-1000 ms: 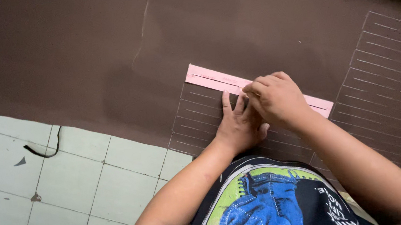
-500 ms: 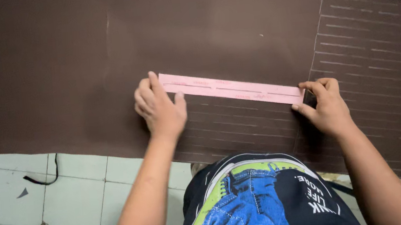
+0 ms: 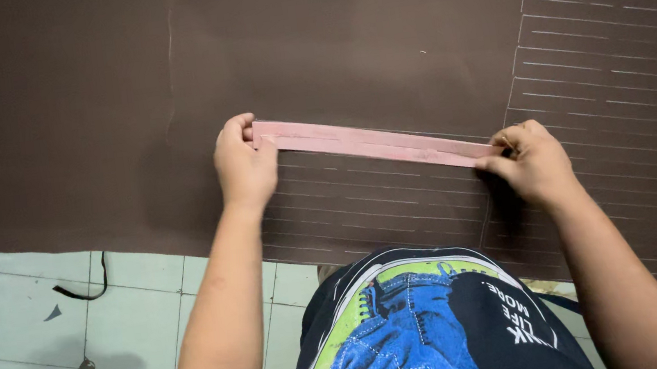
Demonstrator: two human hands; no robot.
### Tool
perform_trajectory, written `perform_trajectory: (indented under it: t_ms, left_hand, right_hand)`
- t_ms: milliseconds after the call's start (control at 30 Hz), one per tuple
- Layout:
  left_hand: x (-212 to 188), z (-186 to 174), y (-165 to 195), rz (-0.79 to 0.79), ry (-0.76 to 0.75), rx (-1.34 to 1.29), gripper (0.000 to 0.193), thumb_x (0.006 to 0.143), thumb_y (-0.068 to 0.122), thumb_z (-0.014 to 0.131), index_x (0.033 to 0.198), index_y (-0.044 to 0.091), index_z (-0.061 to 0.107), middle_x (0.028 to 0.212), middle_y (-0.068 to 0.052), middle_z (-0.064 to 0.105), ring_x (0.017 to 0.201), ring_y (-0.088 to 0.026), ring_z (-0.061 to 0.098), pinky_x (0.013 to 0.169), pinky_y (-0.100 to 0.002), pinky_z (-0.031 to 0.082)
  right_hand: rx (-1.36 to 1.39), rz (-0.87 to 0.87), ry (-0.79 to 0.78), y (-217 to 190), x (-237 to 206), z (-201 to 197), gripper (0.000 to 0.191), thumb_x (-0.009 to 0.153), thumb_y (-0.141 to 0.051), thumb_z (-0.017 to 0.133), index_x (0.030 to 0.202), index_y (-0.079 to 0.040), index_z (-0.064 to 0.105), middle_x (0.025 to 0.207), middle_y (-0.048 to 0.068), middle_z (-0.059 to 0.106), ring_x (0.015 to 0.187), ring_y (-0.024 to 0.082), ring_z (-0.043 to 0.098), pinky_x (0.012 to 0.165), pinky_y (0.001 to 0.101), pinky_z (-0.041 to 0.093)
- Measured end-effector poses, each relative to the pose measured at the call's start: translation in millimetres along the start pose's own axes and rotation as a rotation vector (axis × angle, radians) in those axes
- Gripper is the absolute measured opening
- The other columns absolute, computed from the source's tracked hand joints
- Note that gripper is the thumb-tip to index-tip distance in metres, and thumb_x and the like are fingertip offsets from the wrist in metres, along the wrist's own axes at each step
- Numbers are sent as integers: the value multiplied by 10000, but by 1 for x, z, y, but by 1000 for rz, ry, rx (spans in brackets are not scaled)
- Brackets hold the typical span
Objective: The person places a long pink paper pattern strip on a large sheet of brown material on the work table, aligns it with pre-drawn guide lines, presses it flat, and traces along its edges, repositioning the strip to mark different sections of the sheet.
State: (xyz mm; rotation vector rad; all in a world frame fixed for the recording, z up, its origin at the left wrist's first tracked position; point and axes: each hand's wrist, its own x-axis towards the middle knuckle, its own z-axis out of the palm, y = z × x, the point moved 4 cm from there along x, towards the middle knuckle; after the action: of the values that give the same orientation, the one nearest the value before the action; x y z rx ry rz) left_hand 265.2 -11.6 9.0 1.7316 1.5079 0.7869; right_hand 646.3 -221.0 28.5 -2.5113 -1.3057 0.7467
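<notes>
A long narrow pink strip (image 3: 373,141), like a template or ruler, is held by both ends just above a large dark brown sheet (image 3: 89,113). My left hand (image 3: 244,169) grips its left end, fingers curled around it. My right hand (image 3: 532,161) pinches its right end. The strip sags slightly toward the right and looks lifted off the sheet at its left end. Beneath it the brown sheet carries many parallel chalk lines (image 3: 380,203), with a second block of chalk lines (image 3: 610,53) at the upper right.
The brown sheet lies over a pale green tiled floor (image 3: 23,326) at the lower left. A thin black scrap (image 3: 85,290) and small dark bits lie on the tiles. My dark shirt with a blue and green print (image 3: 419,331) fills the bottom centre.
My hands, together at the strip's middle a second ago, have moved apart to its two ends. The strip now lies more level and its left end is raised off the sheet.
</notes>
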Motion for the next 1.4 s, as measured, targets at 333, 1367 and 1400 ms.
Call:
perform_trajectory:
  t_ms: [333, 1367, 1400]
  left_hand:
    - [56, -8, 23, 109, -39, -146, 233, 875, 49, 738, 1102, 2, 724, 943, -54, 751, 823, -126, 695, 780, -270, 574]
    - [69, 16, -3, 63, -174, 14, 136, 855, 138, 778, 947, 38, 777, 875, -87, 772, 796, -179, 736, 753, -320, 574]
    - [67, 16, -5, 48, -175, 6, 135, 855, 140, 779, 947, 42, 778, 878, -82, 774, 797, -174, 737, 753, -316, 575]
  right_hand:
    - [437, 141, 48, 8, 44, -12, 204, 926, -192, 773, 1095, -86, 732, 989, 54, 750, 868, 159, 680, 729, 319, 538]
    - [311, 131, 104, 10, 61, 14, 255, 855, -222, 846, 1040, -62, 773, 1016, 48, 725, 877, 146, 683, 758, 305, 553]
    - [294, 128, 99, 9, 59, 16, 255, 852, -223, 849, 1036, -64, 773, 1011, 47, 721, 870, 146, 680, 753, 307, 552]
